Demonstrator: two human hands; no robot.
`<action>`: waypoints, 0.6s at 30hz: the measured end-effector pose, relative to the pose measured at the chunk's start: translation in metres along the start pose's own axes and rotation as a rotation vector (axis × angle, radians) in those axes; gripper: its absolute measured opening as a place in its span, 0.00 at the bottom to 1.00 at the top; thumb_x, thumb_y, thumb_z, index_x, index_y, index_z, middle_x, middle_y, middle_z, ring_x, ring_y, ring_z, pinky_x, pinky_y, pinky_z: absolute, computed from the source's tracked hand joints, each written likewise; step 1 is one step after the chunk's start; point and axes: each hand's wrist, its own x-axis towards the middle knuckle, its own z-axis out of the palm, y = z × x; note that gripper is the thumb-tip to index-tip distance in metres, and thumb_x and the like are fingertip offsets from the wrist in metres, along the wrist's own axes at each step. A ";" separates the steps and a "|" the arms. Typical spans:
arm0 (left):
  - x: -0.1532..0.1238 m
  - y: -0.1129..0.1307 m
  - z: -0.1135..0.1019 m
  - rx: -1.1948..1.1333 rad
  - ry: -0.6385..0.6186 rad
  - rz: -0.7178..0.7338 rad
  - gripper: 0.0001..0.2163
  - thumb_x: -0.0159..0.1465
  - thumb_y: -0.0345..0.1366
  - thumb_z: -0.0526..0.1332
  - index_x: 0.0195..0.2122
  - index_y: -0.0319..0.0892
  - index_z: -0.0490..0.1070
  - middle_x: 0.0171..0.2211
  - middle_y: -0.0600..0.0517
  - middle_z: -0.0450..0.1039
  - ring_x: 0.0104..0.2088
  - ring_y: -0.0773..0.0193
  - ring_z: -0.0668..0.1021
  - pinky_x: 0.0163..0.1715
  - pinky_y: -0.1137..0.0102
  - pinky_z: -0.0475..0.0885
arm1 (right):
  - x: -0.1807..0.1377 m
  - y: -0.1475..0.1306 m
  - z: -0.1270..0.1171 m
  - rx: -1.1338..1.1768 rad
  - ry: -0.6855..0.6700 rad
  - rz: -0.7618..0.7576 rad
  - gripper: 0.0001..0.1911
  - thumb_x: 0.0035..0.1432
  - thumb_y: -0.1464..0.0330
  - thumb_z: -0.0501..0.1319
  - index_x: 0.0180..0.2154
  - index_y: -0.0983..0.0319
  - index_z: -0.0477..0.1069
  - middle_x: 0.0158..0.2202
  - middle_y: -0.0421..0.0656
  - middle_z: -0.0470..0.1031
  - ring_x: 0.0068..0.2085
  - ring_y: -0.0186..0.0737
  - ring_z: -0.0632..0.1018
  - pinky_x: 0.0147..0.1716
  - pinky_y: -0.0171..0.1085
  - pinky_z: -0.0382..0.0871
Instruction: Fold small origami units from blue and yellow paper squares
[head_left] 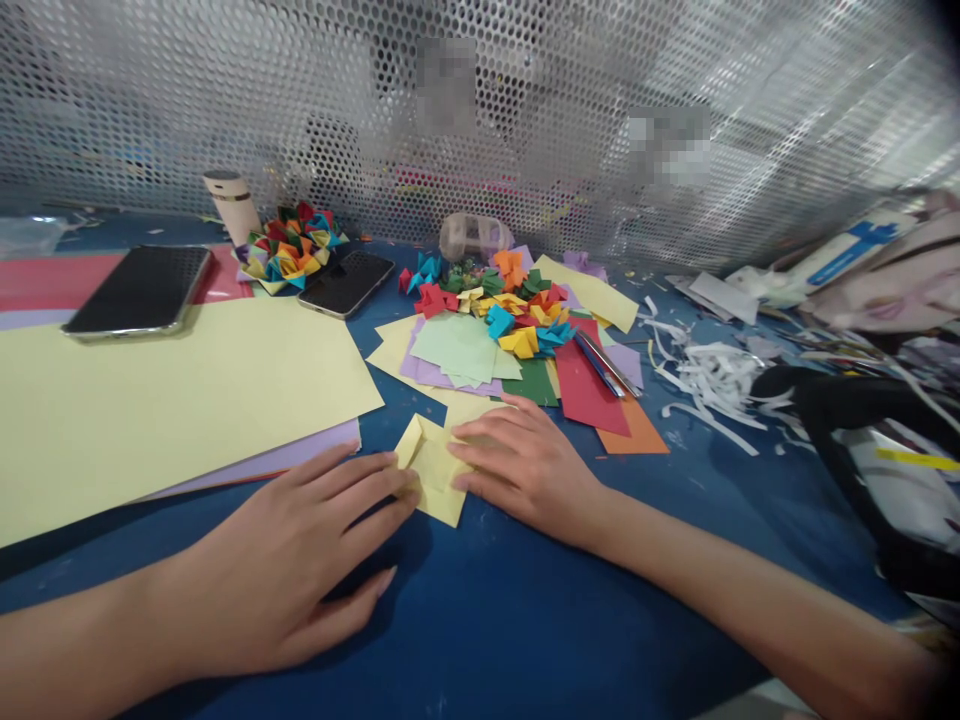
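A small yellow paper square [435,472], partly folded, lies on the blue table [525,620] in front of me. My left hand [300,560] rests flat beside it, fingers stretched out, with the fingertips pressing its left edge. My right hand [517,462] lies flat on its right side, fingers extended and pressing the paper down. Neither hand grips anything.
Large yellow sheets [165,400] over purple ones lie at left with two phones [139,290] [346,282]. A folded paper ring [292,250], a pile of small folded pieces [510,305] on coloured sheets, scissors [604,362], white paper strips [705,380] and a black bag [862,420] lie beyond. A perforated metal screen [525,110] closes the back.
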 end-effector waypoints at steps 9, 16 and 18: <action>-0.001 0.000 0.000 -0.003 -0.002 -0.003 0.16 0.66 0.38 0.57 0.54 0.44 0.69 0.54 0.49 0.73 0.55 0.53 0.73 0.60 0.57 0.61 | 0.002 -0.010 0.000 0.233 -0.032 0.303 0.10 0.60 0.59 0.64 0.41 0.58 0.74 0.48 0.41 0.79 0.51 0.44 0.76 0.61 0.56 0.52; 0.001 0.000 0.003 0.014 -0.003 0.012 0.16 0.66 0.38 0.56 0.55 0.43 0.68 0.54 0.47 0.72 0.55 0.51 0.73 0.58 0.56 0.65 | 0.004 -0.012 0.003 0.395 0.087 0.203 0.05 0.61 0.68 0.63 0.39 0.61 0.75 0.42 0.45 0.75 0.44 0.38 0.77 0.47 0.38 0.73; 0.004 -0.001 -0.004 0.006 0.046 0.022 0.15 0.67 0.35 0.55 0.55 0.44 0.68 0.55 0.48 0.72 0.54 0.54 0.74 0.56 0.58 0.67 | 0.003 -0.012 0.004 0.369 0.104 0.134 0.07 0.63 0.68 0.60 0.43 0.62 0.75 0.42 0.46 0.74 0.44 0.37 0.76 0.45 0.36 0.74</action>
